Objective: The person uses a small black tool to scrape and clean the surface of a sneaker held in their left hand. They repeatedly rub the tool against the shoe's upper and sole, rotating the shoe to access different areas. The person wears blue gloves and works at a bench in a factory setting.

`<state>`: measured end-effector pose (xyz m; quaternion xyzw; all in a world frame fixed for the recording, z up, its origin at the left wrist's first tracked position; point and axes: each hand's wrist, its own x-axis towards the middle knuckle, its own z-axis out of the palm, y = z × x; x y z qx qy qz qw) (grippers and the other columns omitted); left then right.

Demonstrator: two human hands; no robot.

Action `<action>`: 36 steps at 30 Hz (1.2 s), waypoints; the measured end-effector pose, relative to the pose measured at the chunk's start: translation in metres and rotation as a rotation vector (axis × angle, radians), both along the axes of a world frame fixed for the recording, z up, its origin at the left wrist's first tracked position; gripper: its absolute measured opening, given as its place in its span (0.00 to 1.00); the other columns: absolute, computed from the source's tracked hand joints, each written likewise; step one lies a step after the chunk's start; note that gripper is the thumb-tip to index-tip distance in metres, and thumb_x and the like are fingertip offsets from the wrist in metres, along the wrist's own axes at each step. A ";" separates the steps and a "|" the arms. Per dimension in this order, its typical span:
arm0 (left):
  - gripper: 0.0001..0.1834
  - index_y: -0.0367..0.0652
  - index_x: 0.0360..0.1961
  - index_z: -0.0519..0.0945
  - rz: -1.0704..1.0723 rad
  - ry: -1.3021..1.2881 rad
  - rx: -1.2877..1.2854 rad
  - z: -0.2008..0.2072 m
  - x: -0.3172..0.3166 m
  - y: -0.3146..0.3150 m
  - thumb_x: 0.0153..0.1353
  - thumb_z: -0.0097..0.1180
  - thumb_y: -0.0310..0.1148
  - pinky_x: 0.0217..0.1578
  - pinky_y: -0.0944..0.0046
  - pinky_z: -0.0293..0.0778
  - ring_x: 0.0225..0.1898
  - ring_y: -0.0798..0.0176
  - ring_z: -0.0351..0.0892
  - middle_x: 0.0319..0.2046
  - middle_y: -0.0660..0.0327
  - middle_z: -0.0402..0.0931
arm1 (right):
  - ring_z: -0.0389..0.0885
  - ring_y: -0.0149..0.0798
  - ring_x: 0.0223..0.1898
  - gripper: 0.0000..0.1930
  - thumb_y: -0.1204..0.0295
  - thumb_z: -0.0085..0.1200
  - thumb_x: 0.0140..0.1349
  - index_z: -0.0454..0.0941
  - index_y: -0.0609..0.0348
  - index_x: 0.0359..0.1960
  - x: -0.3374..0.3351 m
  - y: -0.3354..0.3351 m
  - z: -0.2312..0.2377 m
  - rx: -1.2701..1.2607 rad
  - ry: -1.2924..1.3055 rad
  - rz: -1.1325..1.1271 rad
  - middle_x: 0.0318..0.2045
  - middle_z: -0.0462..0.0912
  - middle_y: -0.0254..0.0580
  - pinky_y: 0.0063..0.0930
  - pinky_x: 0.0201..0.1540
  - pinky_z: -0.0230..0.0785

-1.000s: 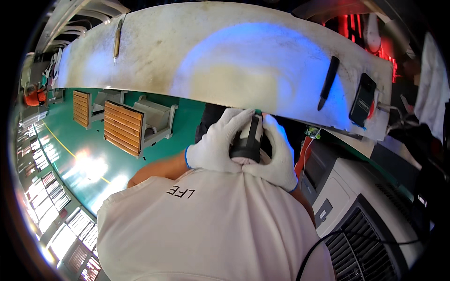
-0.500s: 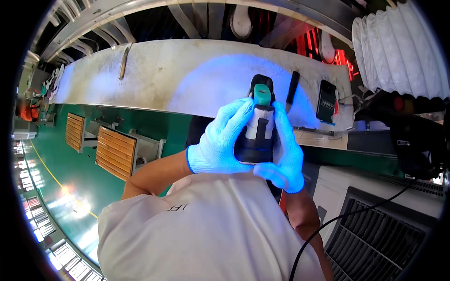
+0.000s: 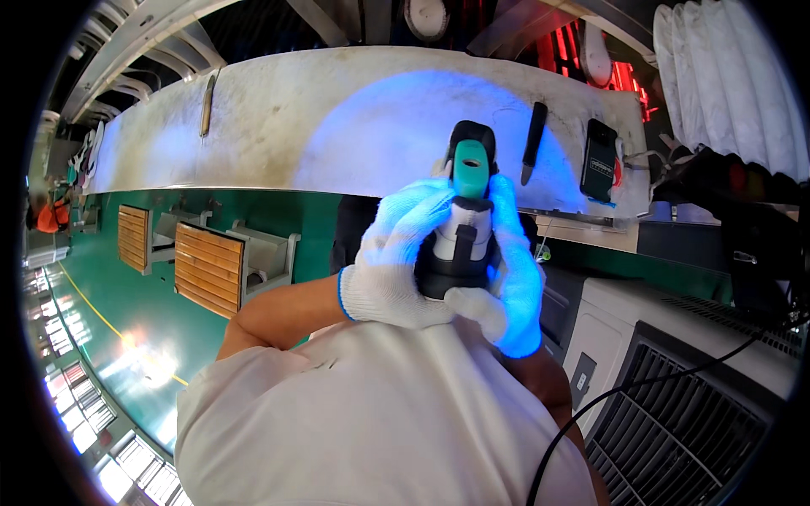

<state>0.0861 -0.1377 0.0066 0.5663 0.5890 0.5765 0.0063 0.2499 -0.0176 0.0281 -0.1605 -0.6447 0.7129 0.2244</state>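
Shoe (image 3: 464, 243) is clamped by left hand (image 3: 392, 266) and right hand (image 3: 516, 282) fingers at near edge of tabletop (image 3: 261, 143); apparent step: holding; steady grip next required.

Blue light is washing the table (image 3: 396, 118) at upper center and the right hand (image 3: 518, 291); glare is whitening the floor (image 3: 142, 364) at lower left; straight lines are bending.

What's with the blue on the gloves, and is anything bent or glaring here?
Head view: blue light tints the left hand's fingers and most of the right hand, plus a round-edged patch of worktable; head view: the worktable's edges bow, fisheye-style; head view: glare whitens some green floor.
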 end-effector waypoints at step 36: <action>0.65 0.46 0.85 0.63 0.220 -0.107 -0.676 0.055 -0.054 -0.077 0.45 0.87 0.37 0.64 0.50 0.82 0.62 0.43 0.81 0.72 0.44 0.67 | 0.89 0.55 0.40 0.26 0.67 0.63 0.74 0.76 0.62 0.70 -0.102 0.185 -0.140 0.641 -0.436 -0.400 0.43 0.89 0.54 0.50 0.46 0.83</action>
